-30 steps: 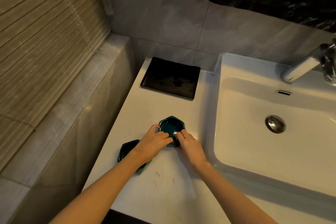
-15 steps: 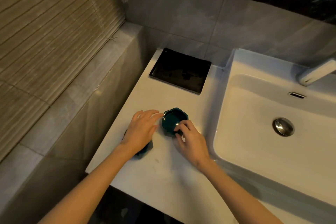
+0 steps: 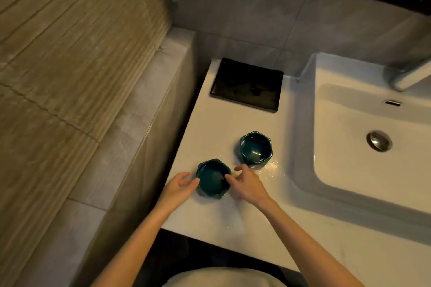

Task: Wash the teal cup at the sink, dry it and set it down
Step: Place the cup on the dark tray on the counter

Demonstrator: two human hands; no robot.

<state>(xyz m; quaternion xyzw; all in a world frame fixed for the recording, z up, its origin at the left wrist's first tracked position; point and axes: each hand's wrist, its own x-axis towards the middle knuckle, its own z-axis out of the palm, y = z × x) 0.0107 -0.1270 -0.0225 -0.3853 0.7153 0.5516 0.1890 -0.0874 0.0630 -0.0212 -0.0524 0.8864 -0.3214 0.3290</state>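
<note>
Both hands flank the nearer teal cup [image 3: 213,178], which stands upright on the white bench [image 3: 217,123] close to its left edge, where the top drops off to a grey ledge [image 3: 130,123] below. The left hand [image 3: 177,190] has its grip half open, fingers curled, fingertips at the cup's left wall; whether they press on it cannot be told. The right hand [image 3: 248,184] is likewise loosely spread, one fingertip at the cup's right rim, nothing closed around it. Beyond the right hand and slightly toward the basin stands a second teal cup [image 3: 256,148], upright, apart from the first, with wet glints on the bench at its foot. Farther past both hands lies a black tray [image 3: 247,85] against the wall. Right of the right hand the bench stays bare up to the raised rim of the sink [image 3: 303,147].
</note>
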